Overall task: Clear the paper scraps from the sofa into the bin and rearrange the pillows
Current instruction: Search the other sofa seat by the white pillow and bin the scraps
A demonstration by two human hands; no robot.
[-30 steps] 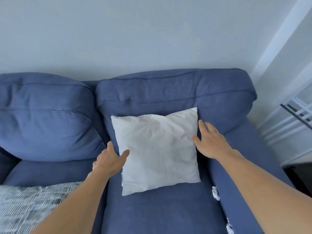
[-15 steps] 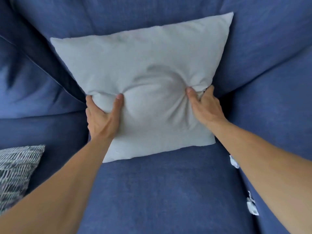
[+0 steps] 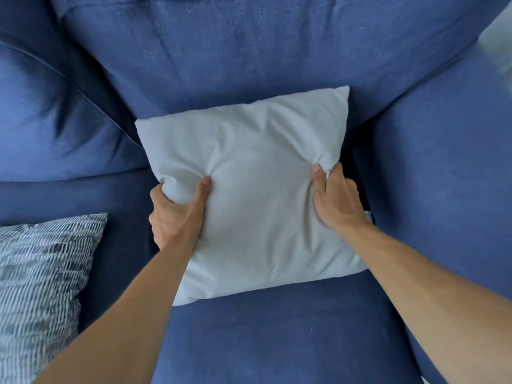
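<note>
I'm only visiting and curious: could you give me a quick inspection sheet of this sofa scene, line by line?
Surface: blue sofa, seat and back cushions.
Job's things: white pillow held in front of the backrest; patterned pillow lying at the left; no paper scraps or bin clearly seen.
Clutter: nothing seen.
Hands: left hand and right hand grip the white pillow's sides, fingers bunching the fabric.
Cables: nothing seen.
Surroundings: blurred pale strip at the top right; cannot tell what it is.

Blue sofa, two pillows

We see a plain white pillow (image 3: 257,189) at centre, a deep blue sofa (image 3: 277,336) all round, and a grey-and-white streaked pillow (image 3: 41,275) at lower left.
</note>
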